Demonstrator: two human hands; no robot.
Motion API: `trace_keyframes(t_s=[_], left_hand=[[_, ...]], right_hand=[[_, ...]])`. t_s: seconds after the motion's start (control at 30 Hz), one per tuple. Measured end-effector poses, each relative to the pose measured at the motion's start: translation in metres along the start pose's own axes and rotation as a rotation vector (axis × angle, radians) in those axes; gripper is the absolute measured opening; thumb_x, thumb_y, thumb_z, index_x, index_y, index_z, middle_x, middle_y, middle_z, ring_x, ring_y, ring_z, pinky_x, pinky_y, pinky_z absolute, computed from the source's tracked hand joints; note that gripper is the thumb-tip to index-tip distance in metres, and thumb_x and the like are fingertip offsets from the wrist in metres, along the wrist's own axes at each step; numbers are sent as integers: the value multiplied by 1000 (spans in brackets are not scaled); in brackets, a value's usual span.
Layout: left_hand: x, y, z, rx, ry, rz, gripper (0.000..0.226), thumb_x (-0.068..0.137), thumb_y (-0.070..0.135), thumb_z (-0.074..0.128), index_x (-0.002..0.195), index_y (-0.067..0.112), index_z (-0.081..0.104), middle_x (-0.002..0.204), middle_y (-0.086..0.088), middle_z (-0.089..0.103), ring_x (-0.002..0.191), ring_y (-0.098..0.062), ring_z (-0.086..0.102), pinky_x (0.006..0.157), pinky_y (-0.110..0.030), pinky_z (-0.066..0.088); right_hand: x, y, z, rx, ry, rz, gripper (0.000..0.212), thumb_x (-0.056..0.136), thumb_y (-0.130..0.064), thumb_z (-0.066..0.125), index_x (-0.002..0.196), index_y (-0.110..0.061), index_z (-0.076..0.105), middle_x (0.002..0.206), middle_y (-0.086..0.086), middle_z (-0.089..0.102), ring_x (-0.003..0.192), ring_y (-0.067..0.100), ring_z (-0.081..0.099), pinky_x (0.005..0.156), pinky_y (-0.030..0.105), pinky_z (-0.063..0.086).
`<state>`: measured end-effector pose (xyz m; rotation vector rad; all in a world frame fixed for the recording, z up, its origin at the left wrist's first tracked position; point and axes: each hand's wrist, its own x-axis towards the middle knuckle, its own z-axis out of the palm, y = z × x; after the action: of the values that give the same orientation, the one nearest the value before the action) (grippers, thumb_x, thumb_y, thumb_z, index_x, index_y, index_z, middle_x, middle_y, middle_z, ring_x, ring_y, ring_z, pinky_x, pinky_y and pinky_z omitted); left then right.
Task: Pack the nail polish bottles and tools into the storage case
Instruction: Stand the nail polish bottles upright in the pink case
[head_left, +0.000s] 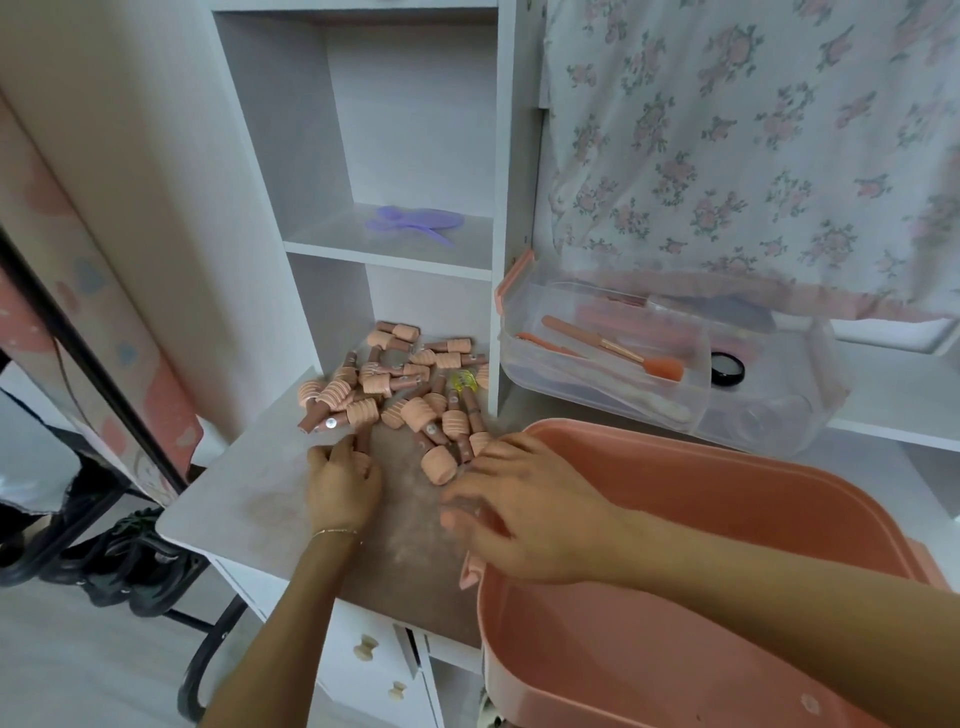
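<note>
Several nail polish bottles (395, 384) with peach ribbed caps and brown bodies lie in a loose pile on the white desk (244, 483). My left hand (340, 480) is at the pile's near edge, its curled fingers round one brown bottle (362, 439). My right hand (519, 506) lies spread over the left rim of the pink storage case (727, 519), its fingers relaxed and reaching toward the nearest bottles (441, 462). A clear tray (665, 364) with pink clips holds brushes and other tools at the right.
A purple plastic tool (415, 224) lies on the white shelf above the pile. A floral cloth (753, 145) hangs over the clear tray. Drawers with knobs (366, 647) are below the desk. A dark chair frame (104, 561) stands at the left.
</note>
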<state>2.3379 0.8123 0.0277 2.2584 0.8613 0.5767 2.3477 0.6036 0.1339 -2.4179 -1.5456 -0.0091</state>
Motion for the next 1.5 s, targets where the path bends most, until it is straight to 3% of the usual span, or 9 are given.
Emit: trace_keyframes(t_s=[0.27,0.43,0.67,0.77,0.87,0.97,1.07,1.27,1.5], left_hand=[[-22,-20,-19,-820,206,-155,23,91,-2,49,103,14,37,97,-14,56,68,-5,62,66,-15,49],[-20,-28,-16,-734,117,-75,26,93,3,49,112,11,34,75,-9,60,55,1,61,59,-10,49],[-15,-20,-15,-648,80,-18,31,94,7,48,121,18,38,77,-4,59,65,-12,60,63,-17,49],[-16,-23,-19,-632,70,-22,29,93,7,48,120,14,42,77,-2,60,66,-13,60,67,-24,48],[-15,-30,-21,-599,67,-25,30,93,8,49,122,12,43,77,-2,61,67,-14,61,70,-30,50],[-14,-32,-19,-577,66,-28,32,93,8,50,123,12,43,78,-2,61,67,-12,62,68,-28,49],[-13,-29,-18,-560,71,-30,32,93,7,50,124,11,43,78,0,60,67,-12,61,67,-26,48],[-17,-12,-26,-607,51,-85,26,92,3,50,117,4,43,82,-12,60,78,-32,62,82,-47,51],[-64,22,-57,-871,-51,-48,11,91,14,54,102,11,56,77,-10,66,37,-9,45,37,-17,35]], right_hand=[[113,26,4,276,-183,275,27,89,-13,49,112,-9,62,111,13,65,82,20,59,71,23,46],[172,43,33,1,-351,349,39,89,-21,55,124,-6,49,125,15,54,108,28,54,79,28,42],[186,42,48,-103,-419,354,17,88,-7,51,102,0,56,96,12,58,85,25,57,44,22,26],[184,41,47,-70,-405,349,30,88,-11,53,62,-13,40,66,2,41,58,15,40,44,22,24],[183,39,37,8,-328,295,24,86,-14,57,65,-8,49,78,10,53,73,23,51,51,25,32],[173,43,15,206,-111,224,15,80,-15,67,92,-6,64,91,1,53,86,16,50,61,18,34],[150,43,-15,472,65,191,16,74,-7,69,82,-21,68,80,-14,56,84,11,54,63,8,37],[82,30,-62,980,205,210,10,83,-7,63,79,-17,62,81,2,64,77,20,63,73,32,55],[-20,23,-62,1390,74,356,21,71,-23,60,82,-4,61,63,5,52,49,9,44,44,18,32]])
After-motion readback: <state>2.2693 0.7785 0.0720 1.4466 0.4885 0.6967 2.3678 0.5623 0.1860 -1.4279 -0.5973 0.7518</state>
